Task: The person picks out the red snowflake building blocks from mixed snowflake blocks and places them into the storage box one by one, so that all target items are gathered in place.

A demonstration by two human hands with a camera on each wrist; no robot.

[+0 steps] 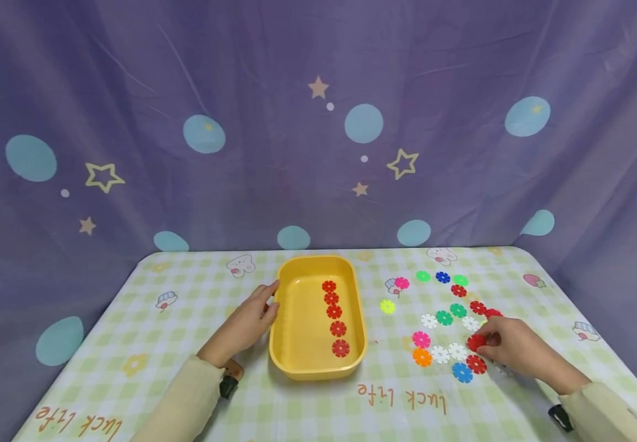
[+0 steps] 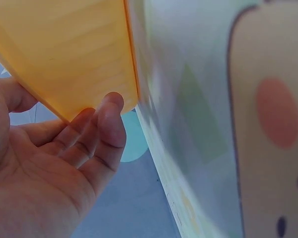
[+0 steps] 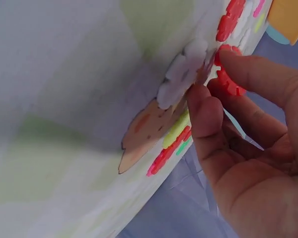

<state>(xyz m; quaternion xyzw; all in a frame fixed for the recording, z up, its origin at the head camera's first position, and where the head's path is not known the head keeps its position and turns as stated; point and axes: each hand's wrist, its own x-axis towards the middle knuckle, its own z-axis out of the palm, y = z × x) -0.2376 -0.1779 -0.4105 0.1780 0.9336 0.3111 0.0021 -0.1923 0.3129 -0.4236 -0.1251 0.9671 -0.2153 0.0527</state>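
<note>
My right hand (image 1: 514, 345) pinches a red snowflake disc (image 3: 230, 69) between thumb and fingers, low over the right side of the table. A white snowflake disc (image 3: 184, 72) lies by its fingertips in the right wrist view. My left hand (image 1: 249, 322) holds the left rim of a yellow plastic tray (image 1: 319, 373), its thumb at the rim and other fingers against the outer wall (image 2: 79, 54). Inside the tray, several red snowflake discs (image 1: 338, 329) form a column along the right side.
Loose snowflake discs in white (image 1: 429, 321), green (image 1: 444, 318), pink (image 1: 421, 339), orange (image 1: 422, 357), blue (image 1: 462, 372) and yellow (image 1: 387, 306) lie right of the tray, with more red discs (image 1: 476, 364) among them. A purple curtain (image 1: 274, 184) hangs behind the checked tablecloth (image 1: 185, 331).
</note>
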